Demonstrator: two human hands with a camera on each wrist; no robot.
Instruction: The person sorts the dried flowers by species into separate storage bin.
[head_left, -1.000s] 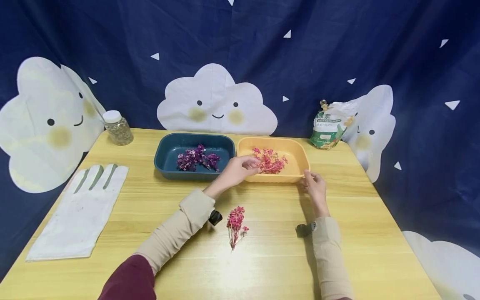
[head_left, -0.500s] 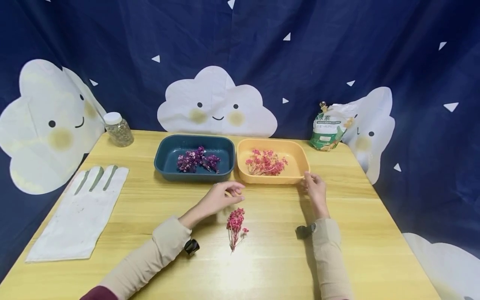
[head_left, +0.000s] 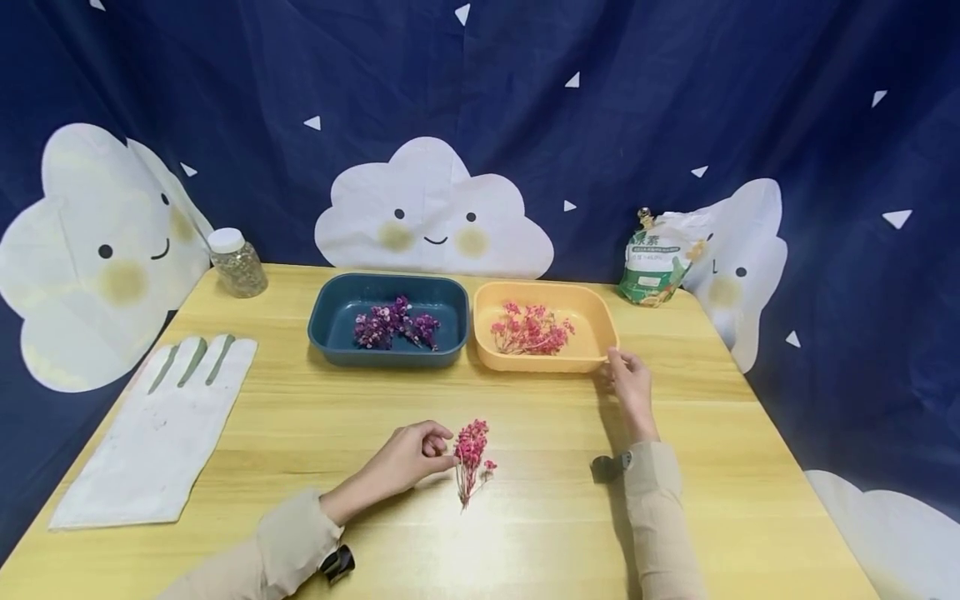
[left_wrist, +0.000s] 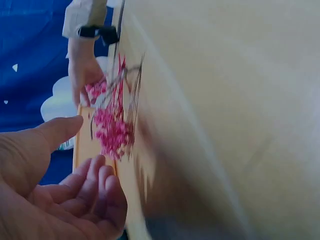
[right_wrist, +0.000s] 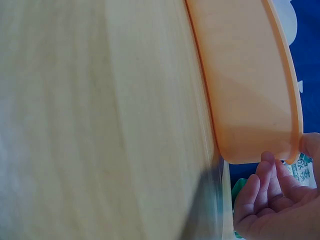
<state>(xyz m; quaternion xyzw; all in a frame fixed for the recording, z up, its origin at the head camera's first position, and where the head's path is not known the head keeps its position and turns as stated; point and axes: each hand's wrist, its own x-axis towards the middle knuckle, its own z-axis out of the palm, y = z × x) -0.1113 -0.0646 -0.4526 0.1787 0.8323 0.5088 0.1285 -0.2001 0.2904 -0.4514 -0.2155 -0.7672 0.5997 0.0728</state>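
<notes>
A small bunch of pink dried flowers [head_left: 471, 450] lies on the table, heads away from the person, stems toward the front. My left hand [head_left: 412, 454] is just left of it, thumb and fingers apart with nothing between them; in the left wrist view the flowers [left_wrist: 114, 130] show just beyond the fingertips. My right hand [head_left: 632, 383] pinches the front right corner of a yellow tray [head_left: 551, 363], thumb at the rim and fingertips against the outer wall [right_wrist: 250, 120]. More pink flowers [head_left: 534, 330] lie inside that tray.
A dark blue tray [head_left: 390, 357] holding purple dried flowers [head_left: 396, 323] stands left of the yellow one. A white glove [head_left: 157, 442] lies at the left. At the back are a white-lidded jar [head_left: 238, 265] and a green-and-white bag [head_left: 660, 260], before a blue curtain [head_left: 480, 75].
My left hand has let go of pink flowers in the yellow tray, withdrawn, and come down toward the front left, beside the bunch on the table. The right hand stays at the tray corner.
</notes>
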